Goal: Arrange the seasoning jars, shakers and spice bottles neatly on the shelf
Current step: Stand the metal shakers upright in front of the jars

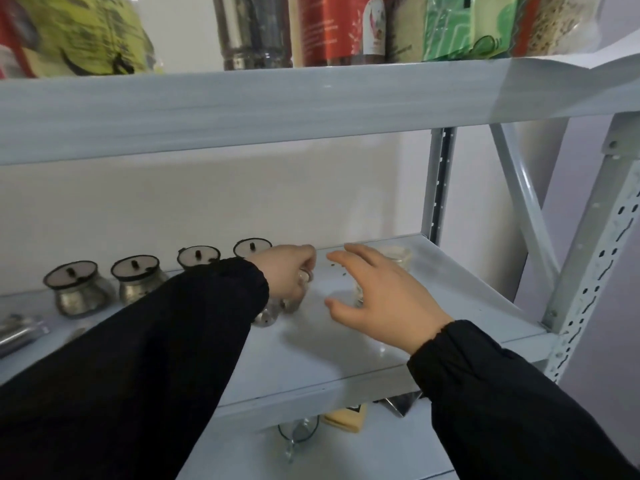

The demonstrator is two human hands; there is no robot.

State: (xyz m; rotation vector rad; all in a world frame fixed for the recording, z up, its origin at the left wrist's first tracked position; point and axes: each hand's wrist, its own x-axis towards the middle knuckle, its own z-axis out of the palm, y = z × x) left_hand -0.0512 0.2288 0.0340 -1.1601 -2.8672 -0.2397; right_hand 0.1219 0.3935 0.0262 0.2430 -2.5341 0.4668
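Observation:
Several squat metal seasoning jars with pale lids and dark knobs stand in a row at the back left of the grey shelf [346,355]; the leftmost jar [78,289] and its neighbour [138,277] show fully, two more [199,256] [251,247] sit partly behind my sleeve. My left hand [287,271] is closed over a small metal shaker [273,311] at mid-shelf. My right hand [377,289] hovers with fingers spread in front of a clear glass jar [396,256] holding pale contents, mostly hidden by the hand.
A metal object [20,332] lies at the shelf's left edge. The upper shelf [277,105] carries packets and a steel bottle [249,32]. A perforated upright [595,258] and brace stand at right. Below are a glass [298,434] and a yellow packet [346,419].

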